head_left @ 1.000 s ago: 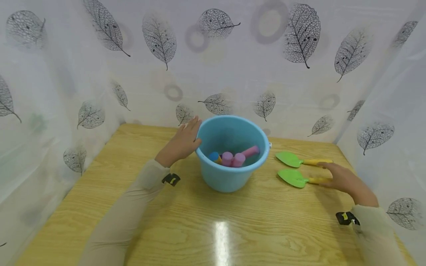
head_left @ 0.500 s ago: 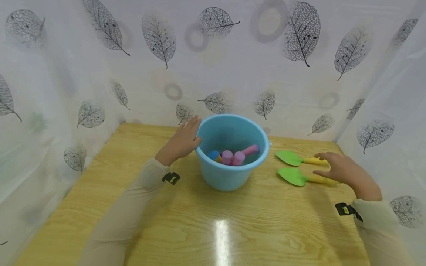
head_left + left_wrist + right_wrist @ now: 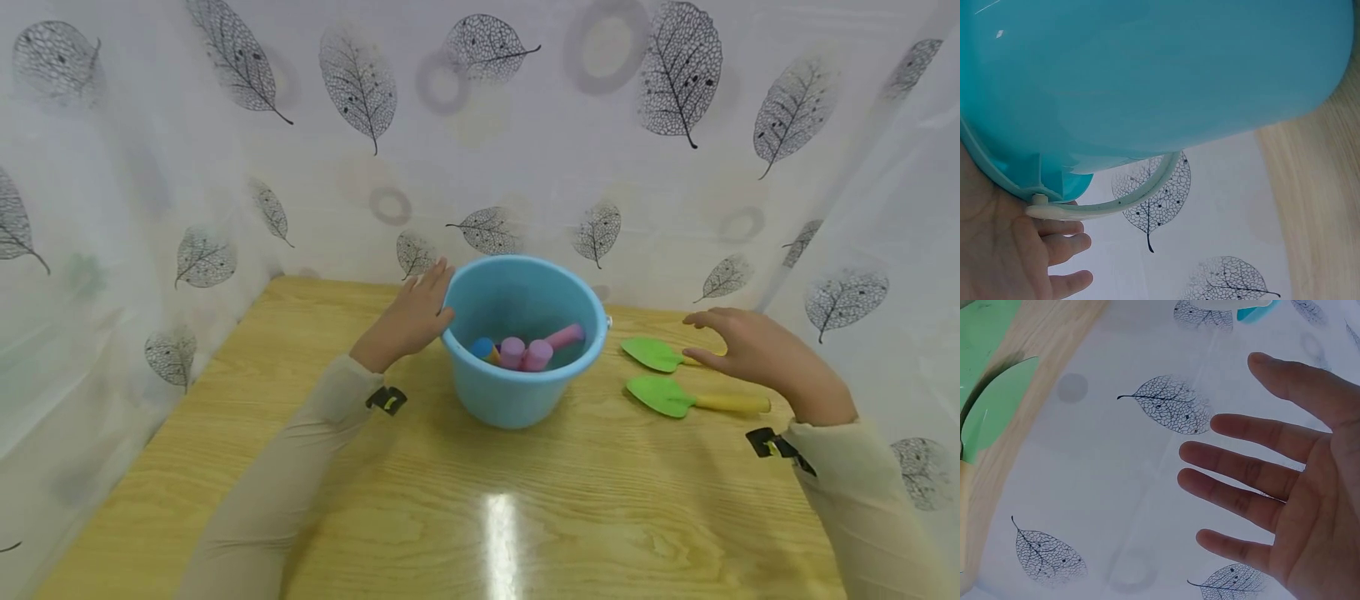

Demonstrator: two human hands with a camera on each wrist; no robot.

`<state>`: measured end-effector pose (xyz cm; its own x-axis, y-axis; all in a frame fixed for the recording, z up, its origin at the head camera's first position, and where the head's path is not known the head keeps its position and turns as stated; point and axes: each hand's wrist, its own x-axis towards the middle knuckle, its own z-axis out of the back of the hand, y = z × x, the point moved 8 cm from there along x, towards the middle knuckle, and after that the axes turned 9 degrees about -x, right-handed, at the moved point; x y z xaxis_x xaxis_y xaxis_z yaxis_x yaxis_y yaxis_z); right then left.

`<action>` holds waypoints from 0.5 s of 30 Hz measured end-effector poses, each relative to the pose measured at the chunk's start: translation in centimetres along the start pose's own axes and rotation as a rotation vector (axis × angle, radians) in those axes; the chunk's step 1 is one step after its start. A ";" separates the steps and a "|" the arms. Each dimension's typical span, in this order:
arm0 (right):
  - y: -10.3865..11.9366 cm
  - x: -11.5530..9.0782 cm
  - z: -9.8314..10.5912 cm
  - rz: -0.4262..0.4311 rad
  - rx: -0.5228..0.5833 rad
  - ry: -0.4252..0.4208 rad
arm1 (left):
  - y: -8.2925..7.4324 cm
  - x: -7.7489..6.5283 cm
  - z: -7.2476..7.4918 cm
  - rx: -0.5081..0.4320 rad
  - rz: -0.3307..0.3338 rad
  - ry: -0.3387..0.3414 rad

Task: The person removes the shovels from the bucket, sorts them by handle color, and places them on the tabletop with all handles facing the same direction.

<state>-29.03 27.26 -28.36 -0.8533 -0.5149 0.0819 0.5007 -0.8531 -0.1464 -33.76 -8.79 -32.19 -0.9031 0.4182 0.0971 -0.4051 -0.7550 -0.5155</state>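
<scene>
A light blue bucket stands upright on the table, with several foam-like cylinders in pink, blue and yellow inside. My left hand rests against the left side of its rim, fingers extended; the left wrist view shows the palm beside the rim and the pale bucket handle hanging down. Above the two toy trowels hovers my right hand, holding nothing, its fingers spread in the right wrist view. The near trowel and the far trowel have green blades and yellow handles; my hand covers most of the far handle.
A wood-grain table carries everything. White sheeting printed with dark leaves encloses it at the back and both sides, close behind the bucket and near my right arm.
My right hand has lifted off the trowel handles and moved up and slightly left, uncovering the near handle. The trowels lie where they were. My left hand has stayed at the bucket rim.
</scene>
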 end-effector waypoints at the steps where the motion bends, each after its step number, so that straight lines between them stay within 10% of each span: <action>1: 0.2 0.2 0.3 0.012 -0.001 -0.008 | 0.0 0.0 0.0 0.000 -0.002 -0.001; 15: 4.0 3.3 3.8 0.102 -0.006 -0.052 | -0.2 0.0 0.1 -0.010 0.016 0.005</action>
<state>-29.32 21.82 -24.90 -0.7892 -0.6029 0.1168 0.5838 -0.7956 -0.1620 -33.67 -8.73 -32.01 -0.9088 0.4087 0.0844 -0.3890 -0.7564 -0.5259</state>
